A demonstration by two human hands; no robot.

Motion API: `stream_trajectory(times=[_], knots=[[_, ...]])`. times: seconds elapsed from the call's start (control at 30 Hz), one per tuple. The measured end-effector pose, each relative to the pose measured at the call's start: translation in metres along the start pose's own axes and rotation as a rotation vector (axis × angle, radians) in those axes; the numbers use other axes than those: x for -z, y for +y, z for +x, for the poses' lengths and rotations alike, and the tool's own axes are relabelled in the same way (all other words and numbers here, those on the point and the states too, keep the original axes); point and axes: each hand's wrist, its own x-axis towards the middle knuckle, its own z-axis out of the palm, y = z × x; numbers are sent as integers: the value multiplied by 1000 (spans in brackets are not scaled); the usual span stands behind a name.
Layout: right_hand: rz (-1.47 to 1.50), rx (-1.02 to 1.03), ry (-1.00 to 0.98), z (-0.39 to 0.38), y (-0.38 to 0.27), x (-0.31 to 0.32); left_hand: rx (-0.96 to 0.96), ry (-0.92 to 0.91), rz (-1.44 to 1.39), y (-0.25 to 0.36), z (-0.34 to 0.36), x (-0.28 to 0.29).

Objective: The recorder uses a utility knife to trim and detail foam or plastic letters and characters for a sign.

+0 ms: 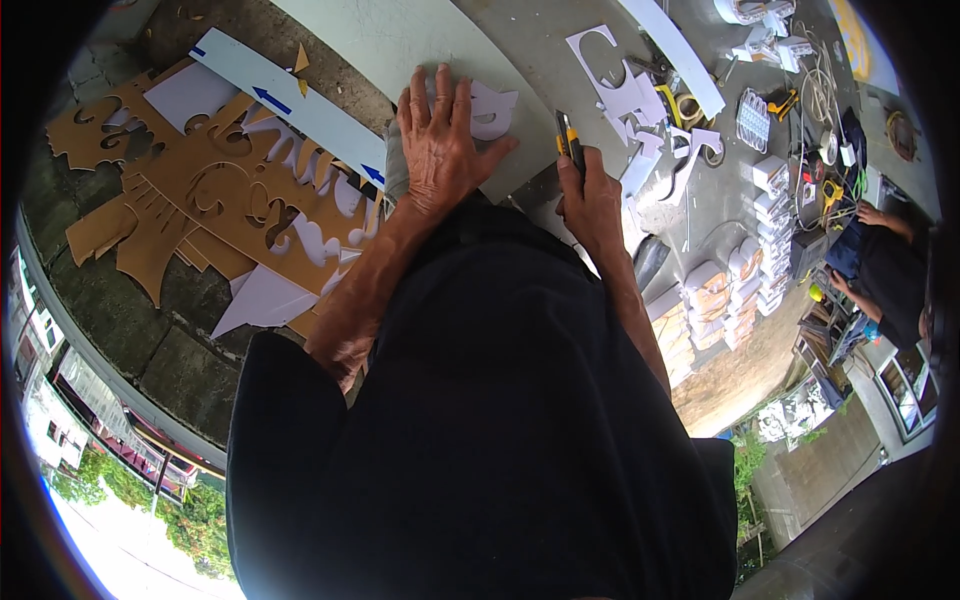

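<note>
My left hand point(436, 150) lies palm down on a long pale board point(395, 35), fingers extended and thumb out to the right, partly on or beside a small white letter-shaped cutout point(492, 110). A grey padded item point(394, 175) is under the left edge of that hand. My right hand point(590, 200) grips a yellow-and-black utility knife point(565, 135) upright, just right of the board. A white strip point(300, 125) with blue arrows runs diagonally left of my left hand.
Brown-backed cut sheets point(170, 185) lie on paving at left. White offcuts point(610, 85), several stacked letter pieces point(710, 295), cables point(820, 95) and tools cover the surface at right. Another person point(890, 280) works at the far right, both hands near more tools.
</note>
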Motion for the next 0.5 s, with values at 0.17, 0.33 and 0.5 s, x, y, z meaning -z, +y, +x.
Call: stream_trajectory(times=[0.17,0.33,0.5], knots=[[22,36,-103,11,-9,-7,-33,-56,4,-18,-1,-2],[-108,115,-143,22,-5,-12,-114,-239,4,-34,9,11],[-107,36,-9,25,-13,-11,-148,-295,-41,-39,16,20]])
